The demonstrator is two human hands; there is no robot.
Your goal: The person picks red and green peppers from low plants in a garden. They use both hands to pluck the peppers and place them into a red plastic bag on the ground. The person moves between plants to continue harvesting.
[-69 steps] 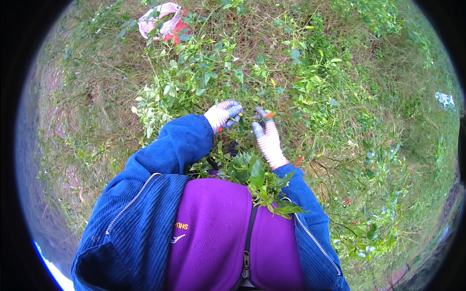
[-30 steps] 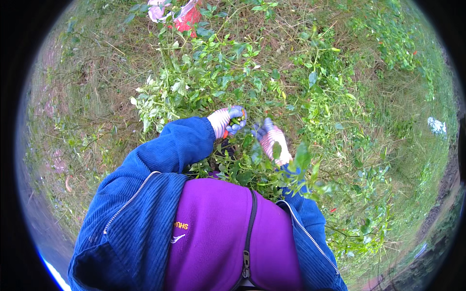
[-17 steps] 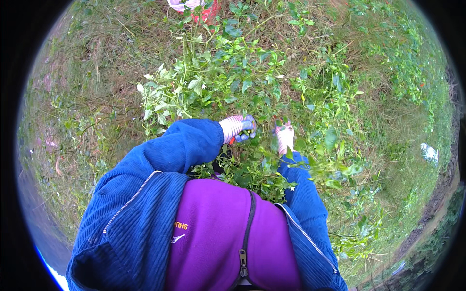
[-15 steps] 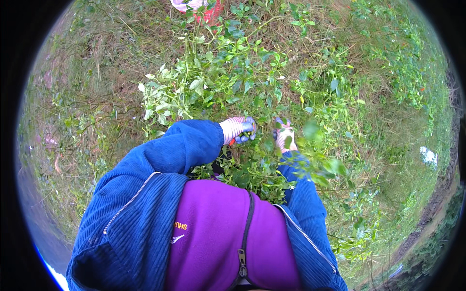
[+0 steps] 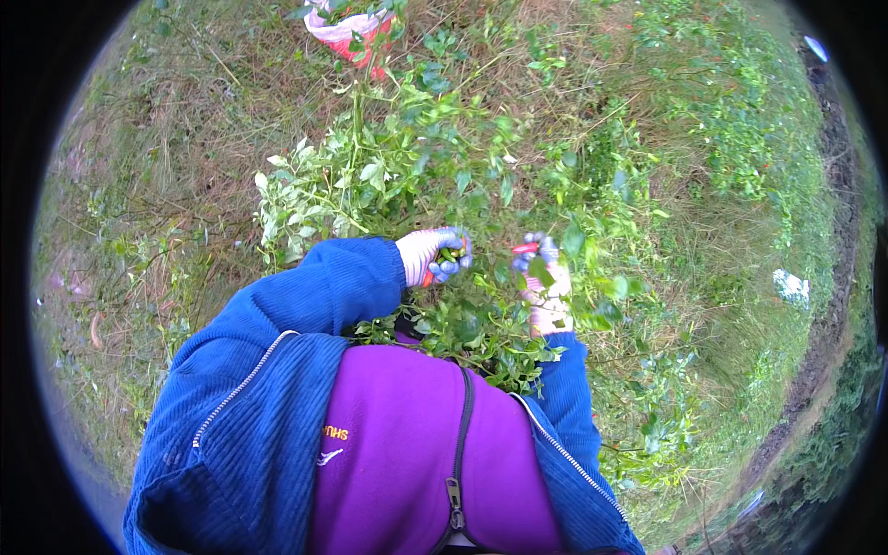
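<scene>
Red chilli (image 5: 524, 249) (slim) shows in the right fingers (image 5: 548, 248), unlike just before.

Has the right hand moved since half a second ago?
Yes, to the right: the right hand sits farther right of the pink-and-red bag than before. The camera moved too, so the amount is unclear.

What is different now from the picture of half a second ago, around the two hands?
The right hand has drawn back toward the purple top. A red chilli now shows at its fingertips, apparently pinched; just before, none could be clearly made out there. The left hand stays curled around green chillies, and the bag stays beyond the plants.
</scene>
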